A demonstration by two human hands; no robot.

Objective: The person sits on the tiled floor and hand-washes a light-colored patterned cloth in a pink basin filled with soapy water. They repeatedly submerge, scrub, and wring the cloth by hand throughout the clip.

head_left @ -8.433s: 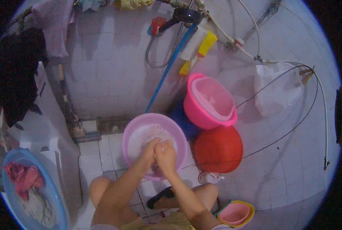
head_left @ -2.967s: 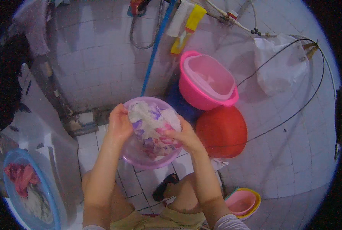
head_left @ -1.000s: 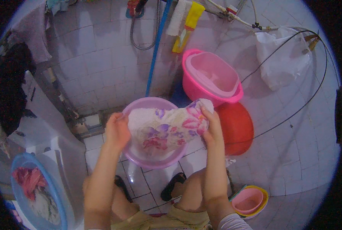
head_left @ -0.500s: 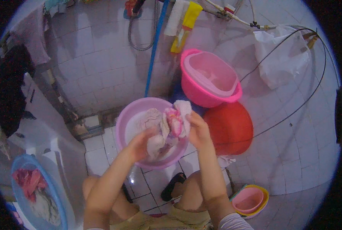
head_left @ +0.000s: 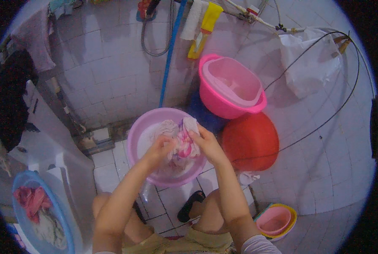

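Note:
A pale cloth with pink patches (head_left: 185, 142) is stretched between my hands, just over a lilac basin (head_left: 134, 160) on the tiled floor. My left hand (head_left: 160, 148) grips its left side, fingers closed on the fabric. At the upper right of the cloth, my right hand (head_left: 207, 144) pinches the edge. Beneath and behind it, more whitish cloth (head_left: 167, 127) lies in the basin. Whether the held cloth is a garment or a towel I cannot tell.
Right of the lilac basin stand a red basin (head_left: 252, 142) and a bright pink basin (head_left: 223, 101) with a paler one inside. A blue tub of laundry (head_left: 69, 224) is at lower left. Small nested basins (head_left: 293, 220) sit lower right. A blue pole (head_left: 168, 70) leans on the wall.
The cloth has been turned and lowered a little, showing more of its pink part. My right hand has shifted slightly left and down; my left hand has moved slightly up.

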